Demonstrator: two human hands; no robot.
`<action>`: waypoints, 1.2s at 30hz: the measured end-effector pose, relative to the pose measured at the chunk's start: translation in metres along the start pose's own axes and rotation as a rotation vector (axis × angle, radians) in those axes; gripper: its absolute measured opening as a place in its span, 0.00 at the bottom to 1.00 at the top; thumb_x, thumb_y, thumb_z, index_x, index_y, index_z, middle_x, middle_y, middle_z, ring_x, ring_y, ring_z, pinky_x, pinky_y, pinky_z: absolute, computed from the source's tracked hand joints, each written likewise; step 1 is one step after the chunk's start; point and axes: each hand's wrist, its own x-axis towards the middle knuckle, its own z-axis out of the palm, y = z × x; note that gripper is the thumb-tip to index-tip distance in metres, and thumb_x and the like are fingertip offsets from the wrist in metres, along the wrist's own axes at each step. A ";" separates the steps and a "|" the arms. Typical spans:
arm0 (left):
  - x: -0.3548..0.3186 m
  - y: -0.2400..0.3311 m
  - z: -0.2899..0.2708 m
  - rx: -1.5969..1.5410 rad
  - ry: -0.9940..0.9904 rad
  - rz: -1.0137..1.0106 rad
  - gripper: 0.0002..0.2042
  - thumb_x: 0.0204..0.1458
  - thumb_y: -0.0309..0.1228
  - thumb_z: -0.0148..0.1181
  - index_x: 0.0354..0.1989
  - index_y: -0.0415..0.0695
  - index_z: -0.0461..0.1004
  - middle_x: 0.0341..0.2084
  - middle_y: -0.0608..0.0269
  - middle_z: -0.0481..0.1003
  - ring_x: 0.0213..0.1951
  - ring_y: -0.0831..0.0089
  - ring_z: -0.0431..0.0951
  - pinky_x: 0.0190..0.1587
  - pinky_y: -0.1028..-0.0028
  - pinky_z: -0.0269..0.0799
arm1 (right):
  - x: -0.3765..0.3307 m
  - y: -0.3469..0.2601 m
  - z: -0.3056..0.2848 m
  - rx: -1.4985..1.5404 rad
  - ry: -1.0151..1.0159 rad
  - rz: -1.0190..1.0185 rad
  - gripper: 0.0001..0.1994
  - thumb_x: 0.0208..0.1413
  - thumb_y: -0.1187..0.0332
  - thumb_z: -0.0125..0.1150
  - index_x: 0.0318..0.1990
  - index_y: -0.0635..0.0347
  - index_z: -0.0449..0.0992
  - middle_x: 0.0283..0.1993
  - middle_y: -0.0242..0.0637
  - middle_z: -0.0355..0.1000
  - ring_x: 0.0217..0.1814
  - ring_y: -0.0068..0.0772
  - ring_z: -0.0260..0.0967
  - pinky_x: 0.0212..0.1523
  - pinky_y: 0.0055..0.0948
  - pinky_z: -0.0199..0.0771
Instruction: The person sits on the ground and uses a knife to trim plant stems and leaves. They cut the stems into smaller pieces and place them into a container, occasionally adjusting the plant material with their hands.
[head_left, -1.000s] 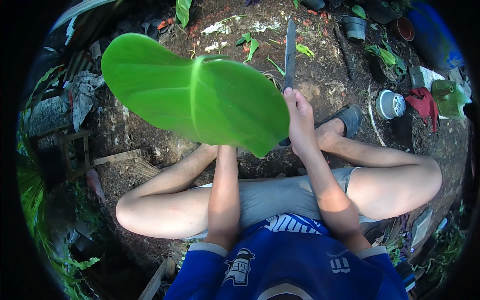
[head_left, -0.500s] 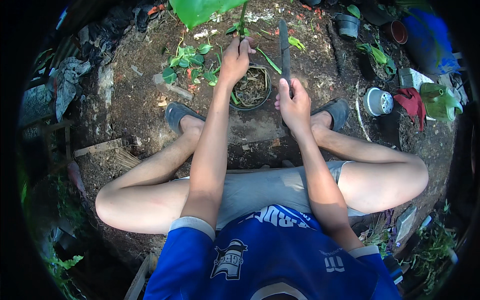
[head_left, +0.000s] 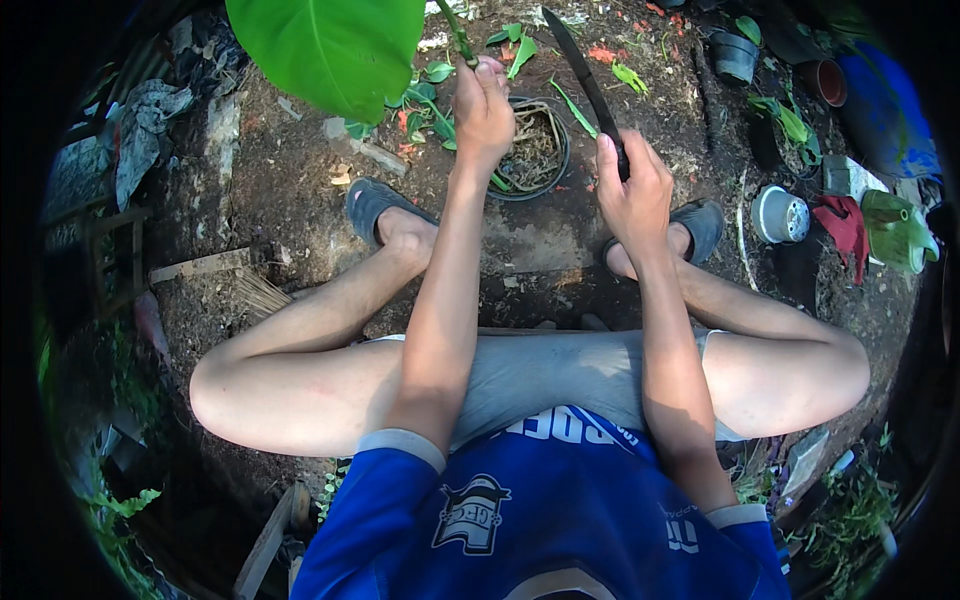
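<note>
My left hand [head_left: 484,115] is closed around the green stem [head_left: 458,35] of a plant cutting. A broad, glossy green leaf [head_left: 325,50] spreads to the left of that stem. In my right hand [head_left: 637,185] is a long dark-bladed knife [head_left: 585,75], gripped by its handle, its tip pointing up and away to the left. The blade stands apart from the stem. Between my hands, on the ground, sits a round dark pot [head_left: 567,160] filled with dry brown plant matter; my left hand partly covers its left side.
Cut leaves [head_left: 428,100] lie on the soil past my left hand. To the right are a white pot [head_left: 781,215], a red cloth [head_left: 842,232], a green watering can [head_left: 895,230], a grey pot [head_left: 735,58] and a blue bag [head_left: 885,110]. My sandalled feet flank the dark pot.
The large leaf has come lower and further into view on the left, its stem now tilted. The knife has swung from nearly upright to leaning left, and my right hand sits slightly further right.
</note>
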 end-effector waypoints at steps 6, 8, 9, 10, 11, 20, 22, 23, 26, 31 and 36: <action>0.030 0.068 -0.004 0.054 -0.094 0.184 0.17 0.77 0.41 0.37 0.50 0.38 0.65 0.25 0.71 0.61 0.26 0.82 0.61 0.29 0.78 0.62 | 0.004 -0.021 -0.029 -0.037 0.017 -0.122 0.07 0.66 0.69 0.63 0.43 0.65 0.78 0.31 0.47 0.74 0.30 0.51 0.75 0.32 0.43 0.72; 0.043 0.106 -0.008 0.119 -0.125 0.267 0.17 0.77 0.40 0.37 0.54 0.37 0.65 0.25 0.71 0.61 0.26 0.82 0.61 0.29 0.78 0.61 | 0.009 -0.042 -0.054 -0.060 0.011 -0.205 0.06 0.64 0.71 0.65 0.43 0.63 0.79 0.34 0.48 0.76 0.32 0.54 0.75 0.32 0.44 0.73; 0.049 0.127 -0.009 0.080 -0.152 0.285 0.17 0.77 0.40 0.37 0.55 0.38 0.65 0.25 0.72 0.60 0.26 0.83 0.60 0.29 0.79 0.61 | 0.012 -0.055 -0.072 -0.092 -0.018 -0.224 0.06 0.63 0.72 0.66 0.43 0.63 0.79 0.33 0.47 0.76 0.30 0.52 0.76 0.31 0.43 0.74; 0.054 0.149 -0.008 0.051 -0.178 0.318 0.17 0.77 0.40 0.38 0.57 0.38 0.65 0.25 0.72 0.60 0.26 0.83 0.60 0.28 0.79 0.60 | 0.017 -0.069 -0.089 -0.115 0.004 -0.298 0.06 0.62 0.72 0.67 0.43 0.63 0.80 0.32 0.46 0.76 0.29 0.50 0.76 0.30 0.41 0.74; 0.057 0.172 -0.008 0.057 -0.204 0.312 0.17 0.77 0.41 0.39 0.58 0.39 0.65 0.25 0.73 0.61 0.26 0.84 0.59 0.28 0.79 0.59 | 0.023 -0.084 -0.108 -0.144 0.038 -0.382 0.06 0.61 0.73 0.67 0.44 0.63 0.81 0.31 0.43 0.76 0.28 0.47 0.77 0.29 0.40 0.75; 0.045 0.303 -0.005 -0.098 -0.401 0.222 0.17 0.76 0.44 0.42 0.49 0.42 0.70 0.24 0.76 0.63 0.27 0.86 0.62 0.30 0.78 0.61 | 0.066 -0.190 -0.242 -0.563 0.257 -1.013 0.32 0.40 0.79 0.74 0.59 0.52 0.84 0.28 0.32 0.64 0.26 0.29 0.65 0.24 0.30 0.67; 0.031 0.311 0.003 -0.132 -0.406 0.264 0.13 0.75 0.40 0.44 0.48 0.43 0.71 0.25 0.75 0.64 0.27 0.87 0.63 0.31 0.78 0.62 | 0.071 -0.211 -0.251 -0.636 0.112 -1.015 0.22 0.61 0.67 0.68 0.62 0.62 0.80 0.31 0.37 0.69 0.27 0.32 0.67 0.27 0.32 0.70; 0.027 0.314 0.007 -0.134 -0.416 0.233 0.13 0.75 0.39 0.45 0.48 0.43 0.71 0.26 0.74 0.65 0.27 0.86 0.64 0.31 0.78 0.62 | 0.073 -0.219 -0.250 -0.637 0.097 -1.013 0.22 0.65 0.63 0.64 0.63 0.64 0.78 0.31 0.38 0.69 0.28 0.33 0.66 0.27 0.33 0.70; 0.011 0.318 0.020 -0.088 -0.360 0.188 0.13 0.74 0.37 0.46 0.46 0.39 0.71 0.29 0.64 0.73 0.33 0.77 0.72 0.37 0.69 0.70 | 0.081 -0.234 -0.245 -0.651 0.144 -1.059 0.25 0.64 0.59 0.65 0.62 0.69 0.77 0.31 0.40 0.69 0.28 0.37 0.64 0.30 0.35 0.69; -0.013 0.314 0.023 -0.108 -0.456 0.169 0.16 0.75 0.39 0.47 0.46 0.37 0.71 0.26 0.71 0.69 0.27 0.85 0.64 0.30 0.80 0.61 | 0.072 -0.230 -0.241 -0.650 0.227 -1.028 0.23 0.58 0.60 0.71 0.53 0.71 0.80 0.30 0.41 0.69 0.29 0.39 0.67 0.30 0.35 0.69; -0.029 0.316 0.036 -0.112 -0.473 0.105 0.16 0.74 0.37 0.48 0.48 0.34 0.75 0.34 0.51 0.79 0.38 0.63 0.80 0.46 0.66 0.75 | 0.064 -0.217 -0.247 -0.671 0.252 -0.984 0.22 0.53 0.60 0.74 0.49 0.69 0.81 0.30 0.41 0.71 0.30 0.40 0.68 0.29 0.35 0.70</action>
